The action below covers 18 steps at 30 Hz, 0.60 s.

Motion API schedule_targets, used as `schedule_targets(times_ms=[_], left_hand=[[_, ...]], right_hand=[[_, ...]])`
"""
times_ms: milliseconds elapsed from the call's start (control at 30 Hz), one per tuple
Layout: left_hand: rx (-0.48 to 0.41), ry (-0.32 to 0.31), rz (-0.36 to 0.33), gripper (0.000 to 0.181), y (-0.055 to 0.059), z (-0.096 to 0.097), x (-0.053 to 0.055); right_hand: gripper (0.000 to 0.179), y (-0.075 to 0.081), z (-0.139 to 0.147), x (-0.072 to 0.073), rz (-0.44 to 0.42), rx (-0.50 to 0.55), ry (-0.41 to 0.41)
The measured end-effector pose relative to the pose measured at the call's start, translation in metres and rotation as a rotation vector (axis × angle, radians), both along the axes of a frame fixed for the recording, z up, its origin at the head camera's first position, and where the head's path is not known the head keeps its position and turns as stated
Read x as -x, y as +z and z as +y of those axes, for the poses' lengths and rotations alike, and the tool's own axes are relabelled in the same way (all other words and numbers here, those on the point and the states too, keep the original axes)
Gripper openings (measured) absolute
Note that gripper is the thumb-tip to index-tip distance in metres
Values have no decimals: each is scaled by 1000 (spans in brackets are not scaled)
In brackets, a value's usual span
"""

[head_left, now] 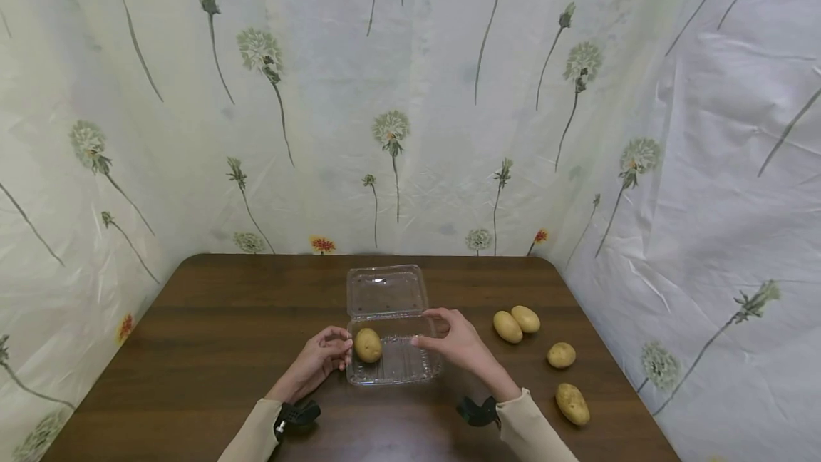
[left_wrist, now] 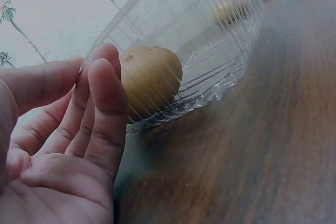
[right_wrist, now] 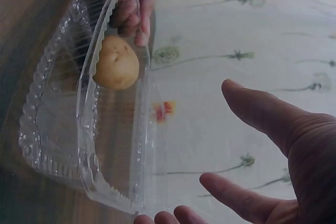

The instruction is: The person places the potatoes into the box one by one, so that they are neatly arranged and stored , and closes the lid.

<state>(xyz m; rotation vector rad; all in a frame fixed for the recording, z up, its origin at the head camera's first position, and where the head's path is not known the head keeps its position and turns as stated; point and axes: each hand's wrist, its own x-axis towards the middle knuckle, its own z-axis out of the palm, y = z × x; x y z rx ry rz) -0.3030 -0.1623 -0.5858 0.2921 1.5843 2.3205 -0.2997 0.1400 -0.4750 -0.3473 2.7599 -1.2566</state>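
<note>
A clear plastic clamshell container [head_left: 400, 369] lies on the table, its lid [head_left: 387, 289] folded back on the far side. One potato [head_left: 368, 345] sits at the left end of its base. At that end my left hand [head_left: 321, 360] pinches the rim between thumb and fingertips, as the left wrist view shows with the potato [left_wrist: 152, 80] just behind the ribbed wall. My right hand [head_left: 460, 343] is over the container's right end, thumb and fingers spread apart. In the right wrist view the right hand [right_wrist: 283, 166] holds nothing, its lower fingertips close to the rim.
To the right on the dark wooden table [head_left: 256, 305] lie several more potatoes: a pair side by side [head_left: 508, 327], a small round one [head_left: 561, 355] and a longer one [head_left: 572, 404] nearer the front. A flower-patterned curtain [head_left: 398, 91] borders the table behind and at both sides.
</note>
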Motion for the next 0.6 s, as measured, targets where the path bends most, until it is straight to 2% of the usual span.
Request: schedule_targets(times_ms=[367,600], left_hand=[[-1,12,-10,13,0,0,0],[-2,6,-2,13,0,0,0]], right_hand=[[64,-3,15,-7,9,-11,-51],[61,-4,29,-11,16,10,-49]])
